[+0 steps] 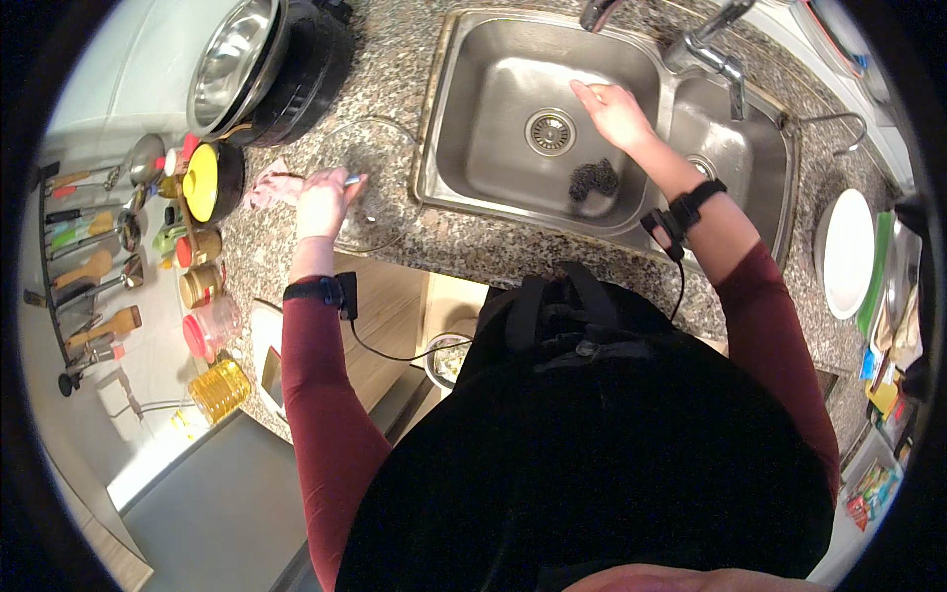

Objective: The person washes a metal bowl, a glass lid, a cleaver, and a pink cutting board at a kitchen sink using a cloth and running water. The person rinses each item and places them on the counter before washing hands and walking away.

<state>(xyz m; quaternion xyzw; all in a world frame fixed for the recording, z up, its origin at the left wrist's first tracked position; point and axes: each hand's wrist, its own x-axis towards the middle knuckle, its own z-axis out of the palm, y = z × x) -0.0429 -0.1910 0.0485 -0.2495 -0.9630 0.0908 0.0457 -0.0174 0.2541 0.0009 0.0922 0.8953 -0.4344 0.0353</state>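
Over the granite counter at left, my left hand [325, 198] is closed around a small object whose pale blue-and-white end [354, 179] sticks out by the thumb; its kind cannot be told. A clear glass pot lid [377, 214] lies beneath and beside this hand, and a crumpled pink cloth [272, 186] lies to its left. My right hand [614, 111] is above the large steel sink basin [496, 89], right of the drain strainer [550, 133], with curled fingers and the thumb extended. Whether it holds anything is hidden. A dark scouring pad [593, 179] rests in the basin.
Chrome faucet [710, 55] stands behind the smaller basin [714, 122]. Steel bowls [233, 70] and a black pot [311, 74] stand at upper left. Jars [201, 286] and an oil bottle [220, 391] line the left side. A white oval dish [848, 255] is at right.
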